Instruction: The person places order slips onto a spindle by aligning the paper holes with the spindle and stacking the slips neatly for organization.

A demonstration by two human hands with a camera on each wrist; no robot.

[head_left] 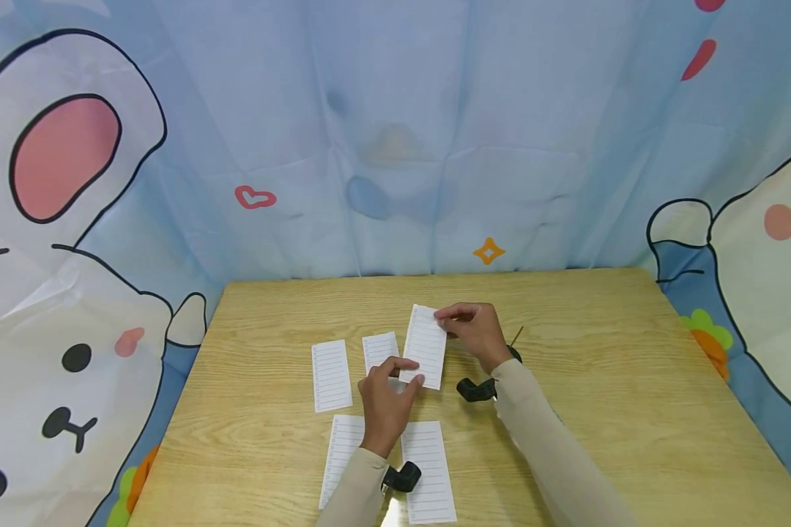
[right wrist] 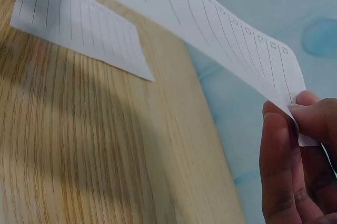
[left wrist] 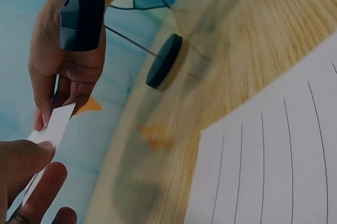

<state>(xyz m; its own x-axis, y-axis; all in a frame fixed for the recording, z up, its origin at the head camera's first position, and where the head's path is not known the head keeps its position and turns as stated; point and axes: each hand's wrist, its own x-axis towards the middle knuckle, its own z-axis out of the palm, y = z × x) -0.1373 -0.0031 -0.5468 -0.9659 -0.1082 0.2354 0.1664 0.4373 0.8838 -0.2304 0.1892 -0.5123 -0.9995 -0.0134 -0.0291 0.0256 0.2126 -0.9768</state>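
A white lined paper sheet (head_left: 425, 348) with small checkboxes down one side is held up between both hands. My right hand (head_left: 477, 333) pinches its upper right corner between thumb and fingers. At the lower left corner, the thumb and fingers of my left hand (head_left: 387, 402) grip the paper. The right wrist view shows the raised sheet (right wrist: 226, 40) bowed slightly above the wooden table. Both hands appear at opposite ends of the sheet (left wrist: 62, 121) in the left wrist view, where it is seen nearly edge-on.
Several similar sheets lie on the wooden table (head_left: 606, 366): one at the left (head_left: 332, 375), a partly covered one (head_left: 380, 350) behind the left hand, and two nearer sheets (head_left: 430, 476) around the left forearm. A blue patterned cloth (head_left: 395, 110) hangs behind the table's far edge.
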